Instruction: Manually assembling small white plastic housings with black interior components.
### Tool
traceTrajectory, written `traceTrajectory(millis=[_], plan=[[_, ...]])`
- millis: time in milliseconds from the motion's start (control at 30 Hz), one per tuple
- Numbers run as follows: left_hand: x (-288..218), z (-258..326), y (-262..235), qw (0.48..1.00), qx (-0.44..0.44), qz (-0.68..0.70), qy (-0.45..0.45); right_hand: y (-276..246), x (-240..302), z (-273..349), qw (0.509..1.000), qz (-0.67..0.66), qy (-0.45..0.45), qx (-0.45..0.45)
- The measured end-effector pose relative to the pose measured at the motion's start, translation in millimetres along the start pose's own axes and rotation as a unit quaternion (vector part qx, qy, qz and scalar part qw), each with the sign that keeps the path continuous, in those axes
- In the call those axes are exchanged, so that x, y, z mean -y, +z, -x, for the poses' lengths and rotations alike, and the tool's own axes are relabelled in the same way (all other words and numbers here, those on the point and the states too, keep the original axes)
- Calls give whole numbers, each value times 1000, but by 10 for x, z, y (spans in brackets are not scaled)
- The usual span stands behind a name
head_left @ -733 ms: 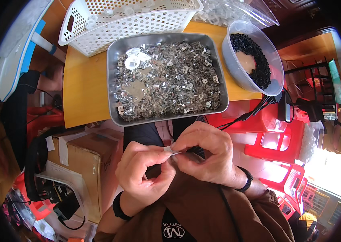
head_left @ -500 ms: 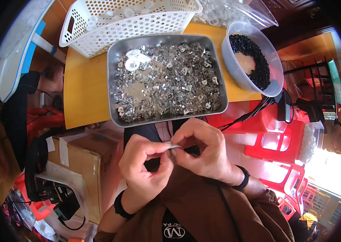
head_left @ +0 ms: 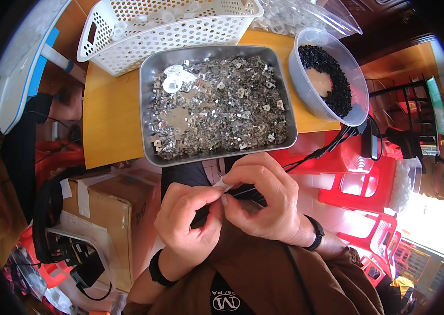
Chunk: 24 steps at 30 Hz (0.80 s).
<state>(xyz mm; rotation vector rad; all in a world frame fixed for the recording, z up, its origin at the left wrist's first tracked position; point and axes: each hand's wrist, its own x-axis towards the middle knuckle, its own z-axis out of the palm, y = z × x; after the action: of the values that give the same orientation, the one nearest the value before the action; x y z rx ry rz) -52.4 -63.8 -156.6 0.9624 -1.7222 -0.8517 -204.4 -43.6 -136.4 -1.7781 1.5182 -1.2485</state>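
Note:
Both my hands meet below the near edge of a metal tray (head_left: 147, 105). My left hand (head_left: 190, 218) pinches with thumb and forefinger, and my right hand (head_left: 264, 197) pinches from the other side. Between their fingertips shows a small whitish plastic piece (head_left: 223, 184), mostly covered by the fingers. In the tray lie many small shiny metal parts (head_left: 232, 110) and, toward the far left, a few white round plastic pieces (head_left: 174, 79).
A white perforated basket (head_left: 180, 37) with translucent pieces stands behind the tray on the yellow table (head_left: 109, 121). A clear round tub (head_left: 298, 73) of small black parts is at right, near a plastic bag (head_left: 306, 18). Cardboard box (head_left: 106, 226) at left; red stools (head_left: 358, 184) at right.
The small piece has turned between my fingertips, and more of its whitish side now shows above them. My right fingers have shifted slightly; tray and containers stay put.

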Motion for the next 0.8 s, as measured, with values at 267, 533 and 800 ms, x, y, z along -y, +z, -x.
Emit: traceTrajectory(millis=[267, 533, 800], plan=[[-35, -11, -5, 999, 8, 7, 35, 35, 3, -26, 994, 38, -81, -56], [-42, -13, 8, 999, 20, 44, 15, 38, 33, 2, 993, 68, -69, -61], [74, 68, 6, 952, 20, 247, -179, -75, -60, 8, 996, -67, 57, 26]])
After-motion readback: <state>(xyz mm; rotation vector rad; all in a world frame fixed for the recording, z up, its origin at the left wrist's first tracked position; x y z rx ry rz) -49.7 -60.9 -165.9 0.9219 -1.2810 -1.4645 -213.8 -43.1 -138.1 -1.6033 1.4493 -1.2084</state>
